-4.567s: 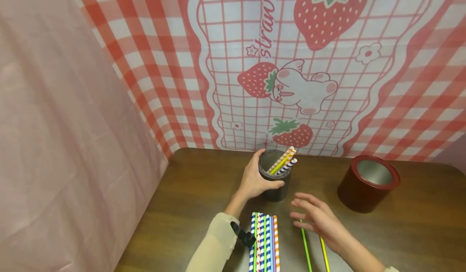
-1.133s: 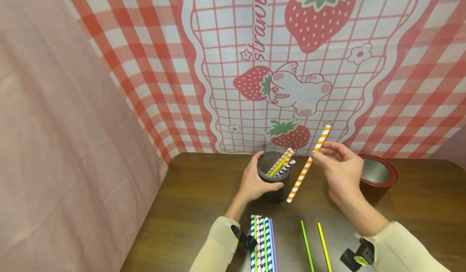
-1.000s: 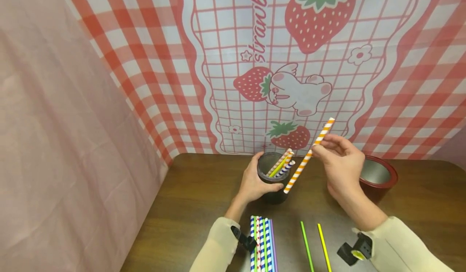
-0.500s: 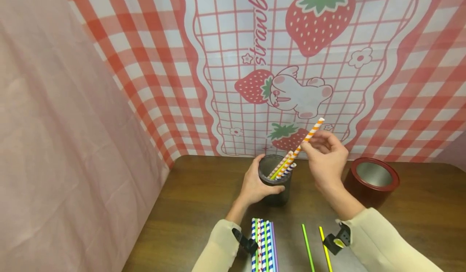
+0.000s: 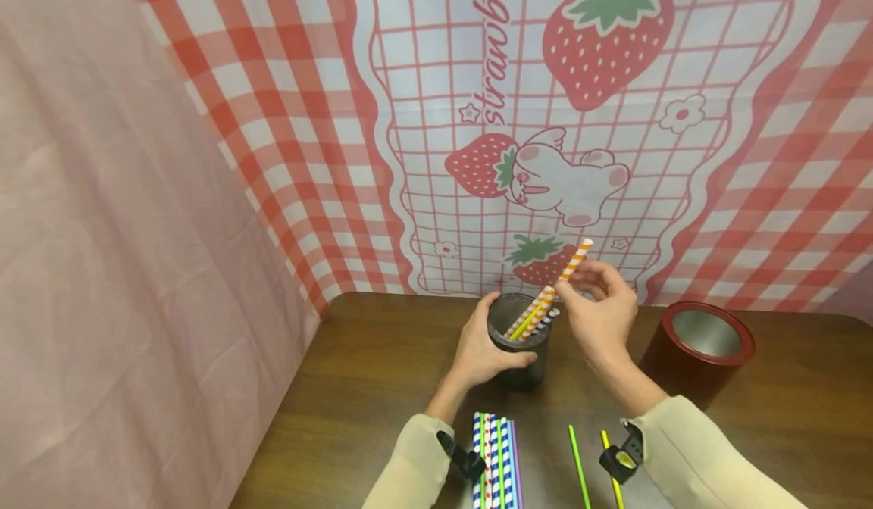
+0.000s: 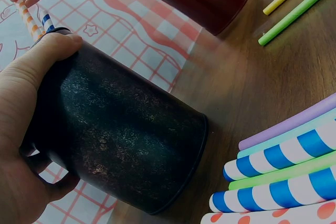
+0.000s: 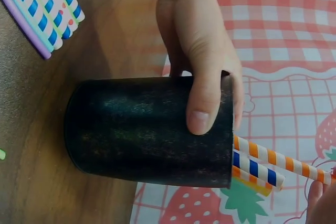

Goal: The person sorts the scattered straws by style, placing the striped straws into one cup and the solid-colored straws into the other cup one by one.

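Observation:
My left hand [image 5: 483,346] grips a dark, mottled cylindrical cup [image 6: 115,124] near its rim, thumb in front and fingers round the far side. Several paper straws lean inside the cup, one of them blue-striped [image 7: 257,169]. My right hand [image 5: 600,308] pinches an orange-and-white striped straw [image 5: 576,260] by its upper part. That straw's lower end is inside the cup, hidden by its wall, and it slants up to the right. In the right wrist view the left thumb [image 7: 202,103] lies along the cup's side.
On the wooden table [image 5: 368,388], a row of straws [image 5: 496,456], striped, dotted and plain, lies in front of the cup. A green straw [image 5: 578,463] and a yellow straw [image 5: 617,492] lie apart. A dark red canister [image 5: 699,346] stands right. A strawberry-print cloth [image 5: 423,115] hangs behind.
My right hand lifted the orange-striped straw from the row's right end, carried it to the cup and lowered its end inside. My left hand has stayed on the cup.

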The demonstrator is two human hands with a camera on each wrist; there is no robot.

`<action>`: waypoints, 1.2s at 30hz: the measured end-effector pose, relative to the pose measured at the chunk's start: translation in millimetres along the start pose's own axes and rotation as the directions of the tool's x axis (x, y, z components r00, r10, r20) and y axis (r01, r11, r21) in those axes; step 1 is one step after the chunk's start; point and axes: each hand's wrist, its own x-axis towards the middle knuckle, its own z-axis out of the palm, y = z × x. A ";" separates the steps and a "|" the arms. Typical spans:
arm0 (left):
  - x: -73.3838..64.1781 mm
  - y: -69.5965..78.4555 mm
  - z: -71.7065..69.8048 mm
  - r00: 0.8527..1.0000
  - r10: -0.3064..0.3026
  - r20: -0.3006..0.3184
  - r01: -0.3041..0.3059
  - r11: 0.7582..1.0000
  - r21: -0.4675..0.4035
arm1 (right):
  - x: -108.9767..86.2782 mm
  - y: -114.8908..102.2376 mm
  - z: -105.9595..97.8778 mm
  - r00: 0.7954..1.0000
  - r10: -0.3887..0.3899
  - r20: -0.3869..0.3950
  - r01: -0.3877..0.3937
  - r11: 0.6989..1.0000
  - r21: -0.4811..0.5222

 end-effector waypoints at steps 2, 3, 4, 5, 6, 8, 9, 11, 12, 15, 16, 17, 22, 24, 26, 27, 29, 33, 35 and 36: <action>0.1 0.0 0.1 1.000 -0.001 0.001 0.001 1.000 -0.005 | -1.0 2.2 -0.3 1.000 -0.001 0.006 0.001 1.000 -0.022; 0.0 0.0 0.1 1.000 -0.001 0.000 0.001 1.000 -0.008 | -1.7 3.4 -0.3 1.000 0.002 0.012 -0.001 1.000 -0.027; 0.0 0.0 0.2 1.000 -0.001 0.000 0.001 1.000 -0.008 | -2.5 4.7 -0.4 1.000 0.009 0.017 -0.008 0.999 -0.035; -0.1 0.1 0.2 1.000 -0.001 0.000 0.001 1.000 -0.011 | -3.3 6.3 -0.5 1.000 0.017 0.024 -0.016 0.999 -0.047; -0.1 0.2 0.2 1.000 -0.001 0.001 0.001 1.000 -0.013 | -4.4 7.6 -0.6 0.999 0.029 0.031 -0.027 0.998 -0.056; -0.4 0.5 0.4 1.000 -0.003 0.003 0.003 1.000 -0.018 | -6.3 9.9 -1.2 0.997 0.056 0.048 -0.053 0.996 -0.066; -0.5 0.7 0.4 1.000 -0.004 0.004 0.004 1.000 -0.020 | -7.1 10.5 -1.5 0.996 0.068 0.055 -0.065 0.996 -0.065; -0.8 1.2 0.3 1.000 -0.007 0.007 0.007 1.000 -0.028 | -8.9 9.2 -2.3 0.994 0.087 0.066 -0.083 0.994 -0.065; -0.9 1.3 0.2 1.000 -0.009 0.007 0.010 1.000 -0.030 | -9.9 6.7 -2.6 0.993 0.093 0.073 -0.089 0.994 -0.059; -1.1 1.3 0.1 1.000 -0.014 0.006 0.014 0.999 -0.034 | -13.7 -5.7 -3.7 0.991 0.097 0.088 -0.094 0.995 -0.039; -1.0 1.2 0.1 1.000 -0.014 0.006 0.014 0.999 -0.035 | -15.1 -10.6 -4.0 0.991 0.097 0.091 -0.095 0.995 -0.035; -0.9 1.2 0.0 1.000 -0.014 0.006 0.014 0.999 -0.036 | -15.9 -13.5 -4.4 0.991 0.091 0.097 -0.089 0.996 -0.029; -0.3 0.9 -0.1 1.000 -0.006 0.008 0.007 0.999 -0.036 | -18.1 -20.2 -5.3 0.992 0.075 0.104 -0.073 0.997 -0.028; -0.3 0.8 -0.1 1.000 -0.007 0.007 0.007 0.999 -0.035 | -17.5 -16.4 -5.4 0.992 0.076 0.098 -0.073 0.997 -0.034; -0.2 0.8 -0.1 1.000 -0.008 0.006 0.008 0.999 -0.038 | -15.9 -8.0 -5.4 0.993 0.083 0.090 -0.079 0.996 -0.045; -0.3 0.6 -0.2 1.000 -0.008 0.005 0.008 0.999 -0.039 | -14.8 -3.4 -5.5 0.993 0.081 0.086 -0.078 0.996 -0.044; -0.3 0.4 -0.1 1.000 -0.007 0.005 0.007 0.999 -0.042 | -12.8 6.1 -5.8 0.994 0.074 0.077 -0.071 0.997 -0.042; -0.6 0.5 -0.3 1.000 -0.006 0.008 0.006 0.999 -0.041 | -13.7 9.4 -7.3 0.996 0.050 0.067 -0.049 0.999 -0.017; -0.5 0.9 -0.6 1.000 -0.003 0.009 0.003 0.999 -0.038 | -16.5 8.4 -8.8 0.997 0.036 0.067 -0.036 0.999 -0.007; -0.3 1.1 -0.7 1.000 -0.001 0.008 0.001 0.999 -0.037 | -18.8 7.8 -9.8 0.997 0.033 0.069 -0.032 0.999 -0.008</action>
